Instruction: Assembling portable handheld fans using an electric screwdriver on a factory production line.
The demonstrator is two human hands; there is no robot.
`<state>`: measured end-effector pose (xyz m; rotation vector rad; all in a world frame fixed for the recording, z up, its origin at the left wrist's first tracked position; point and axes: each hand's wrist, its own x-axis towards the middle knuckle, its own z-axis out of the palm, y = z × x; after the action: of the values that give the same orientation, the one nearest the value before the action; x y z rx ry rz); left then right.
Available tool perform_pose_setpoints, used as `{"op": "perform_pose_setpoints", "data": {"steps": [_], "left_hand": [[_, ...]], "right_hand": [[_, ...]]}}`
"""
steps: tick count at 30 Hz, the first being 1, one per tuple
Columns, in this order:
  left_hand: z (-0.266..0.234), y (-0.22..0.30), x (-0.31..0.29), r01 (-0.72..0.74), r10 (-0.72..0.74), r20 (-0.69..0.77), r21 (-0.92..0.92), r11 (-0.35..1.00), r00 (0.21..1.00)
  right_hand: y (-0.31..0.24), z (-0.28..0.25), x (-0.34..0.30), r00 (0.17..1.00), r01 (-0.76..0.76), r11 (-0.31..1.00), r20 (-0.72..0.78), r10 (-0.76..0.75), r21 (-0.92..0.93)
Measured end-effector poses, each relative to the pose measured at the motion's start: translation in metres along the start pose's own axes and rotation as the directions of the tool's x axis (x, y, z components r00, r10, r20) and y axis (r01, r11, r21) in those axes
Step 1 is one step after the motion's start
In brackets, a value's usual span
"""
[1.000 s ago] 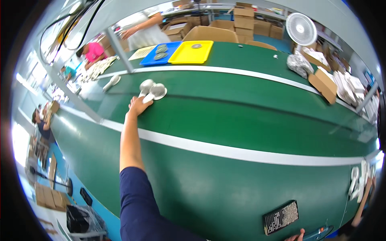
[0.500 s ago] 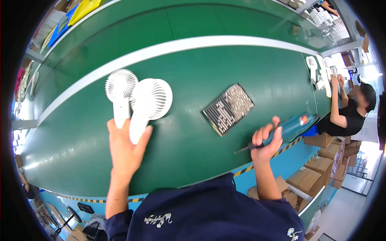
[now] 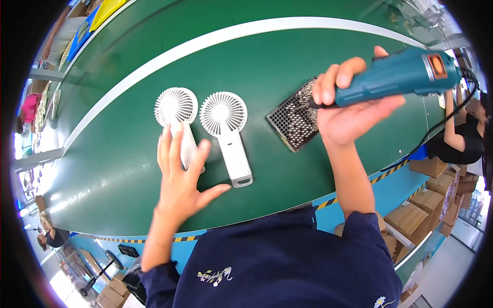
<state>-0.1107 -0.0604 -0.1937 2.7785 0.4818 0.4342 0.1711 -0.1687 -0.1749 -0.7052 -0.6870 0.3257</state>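
Note:
Two white handheld fans lie on the green bench. The left fan (image 3: 176, 105) has its handle partly covered by my left hand (image 3: 181, 187). That hand is spread, fingertips over the handle and thumb pointing toward the other fan (image 3: 236, 156), whose handle shows a slot and a loop at its end. My right hand (image 3: 349, 115) is wrapped round a teal electric screwdriver (image 3: 395, 77), held nearly level. The driver's bit points left over a black perforated tray (image 3: 282, 123) holding many small silvery screws. Whether the bit touches a screw I cannot tell.
A black cord (image 3: 429, 133) trails from the screwdriver's back end to the bench's right side. A white strip (image 3: 246, 32) crosses the green bench (image 3: 277, 192) at the far side. Cardboard boxes (image 3: 411, 220) stand below at right. A co-worker in black (image 3: 465, 136) is at far right.
My right hand has raised the screwdriver and brought it over the screw tray. My left hand has loosened from the fans, which now lie apart, with the right one turned slats up.

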Motion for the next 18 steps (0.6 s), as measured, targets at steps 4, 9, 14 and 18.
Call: {"op": "perform_pose_setpoints", "data": {"steps": [4,9,14,18], "left_hand": [[-0.002,-0.036,0.048,-0.301,0.284,0.252,0.031,0.953,0.925],[0.003,-0.016,0.049,-0.286,0.270,0.335,-0.003,0.958,0.903],[0.026,0.001,0.025,-0.181,0.184,0.157,-0.034,0.983,0.970],[0.029,0.022,0.010,-0.111,0.107,0.178,0.009,0.994,0.978]], "right_hand": [[0.006,-0.010,-0.006,0.995,0.075,0.995,-0.064,-0.079,-0.065],[0.000,-0.020,-0.011,0.995,0.065,0.994,-0.073,-0.072,-0.084],[0.002,-0.022,-0.006,0.998,0.042,0.999,-0.040,-0.041,0.024],[0.004,-0.021,-0.007,0.996,0.028,1.000,-0.087,-0.027,0.004]]}}
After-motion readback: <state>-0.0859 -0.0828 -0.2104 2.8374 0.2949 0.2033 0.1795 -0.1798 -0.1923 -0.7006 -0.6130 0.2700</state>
